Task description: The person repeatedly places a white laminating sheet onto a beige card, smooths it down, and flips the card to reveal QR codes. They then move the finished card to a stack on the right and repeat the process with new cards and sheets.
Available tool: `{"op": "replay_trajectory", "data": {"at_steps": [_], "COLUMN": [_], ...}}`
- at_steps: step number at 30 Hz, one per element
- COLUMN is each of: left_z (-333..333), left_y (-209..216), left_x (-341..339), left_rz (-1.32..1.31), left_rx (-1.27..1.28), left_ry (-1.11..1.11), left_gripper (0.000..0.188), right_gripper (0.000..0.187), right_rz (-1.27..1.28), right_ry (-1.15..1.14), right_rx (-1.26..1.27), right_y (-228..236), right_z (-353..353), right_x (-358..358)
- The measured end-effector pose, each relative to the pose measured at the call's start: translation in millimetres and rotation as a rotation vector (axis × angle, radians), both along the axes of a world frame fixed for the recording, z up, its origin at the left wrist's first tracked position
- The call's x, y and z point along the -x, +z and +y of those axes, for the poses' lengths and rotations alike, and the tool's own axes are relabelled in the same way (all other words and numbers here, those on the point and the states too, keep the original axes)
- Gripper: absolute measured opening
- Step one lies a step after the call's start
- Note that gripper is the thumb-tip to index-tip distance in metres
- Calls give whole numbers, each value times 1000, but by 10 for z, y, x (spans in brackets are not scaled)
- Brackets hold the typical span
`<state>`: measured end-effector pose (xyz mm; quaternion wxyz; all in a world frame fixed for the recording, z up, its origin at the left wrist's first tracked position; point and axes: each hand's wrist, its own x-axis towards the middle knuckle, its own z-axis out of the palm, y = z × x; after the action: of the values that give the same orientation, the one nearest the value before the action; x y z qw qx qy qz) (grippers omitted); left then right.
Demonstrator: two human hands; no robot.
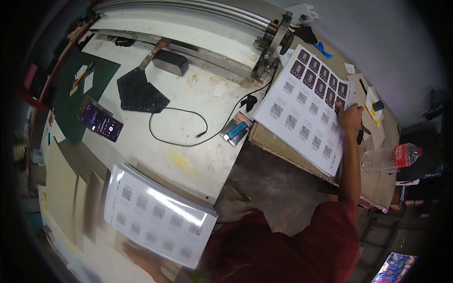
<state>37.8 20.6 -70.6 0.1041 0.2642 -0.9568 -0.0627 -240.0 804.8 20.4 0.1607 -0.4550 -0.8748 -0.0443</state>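
We have the right hand point(350, 115) on the right edge of the printed sheets point(292, 113) atop the brown side table point(377, 186), hiding a bit of print; pinching or just touching, we can't tell; left hand point(141, 260) motion-blurred at the near edge of the glossy stack point(158, 210) on the white table point(212, 96); its finger state, we can't tell; glare washes out some codes.
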Motion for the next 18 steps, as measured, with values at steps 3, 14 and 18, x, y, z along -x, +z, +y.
{"op": "replay_trajectory", "data": {"at_steps": [3,14,18], "left_z": [-27,826,1256], "left_y": [295,1552,1843], "left_x": [235,1368,2071], "left_rz": [175,570,412], "left_rx": [197,31,61], "left_ry": [-60,-680,-1073], "left_gripper": [53,59,61], "right_gripper": [31,31,33], "right_rz": [279,1427,1331], "right_ry": [220,660,770], "right_rx": [-47,792,415], "right_y": [-126,1103,1334], "right_z": [386,1861,1849], "right_x": [-111,-41,526]}}
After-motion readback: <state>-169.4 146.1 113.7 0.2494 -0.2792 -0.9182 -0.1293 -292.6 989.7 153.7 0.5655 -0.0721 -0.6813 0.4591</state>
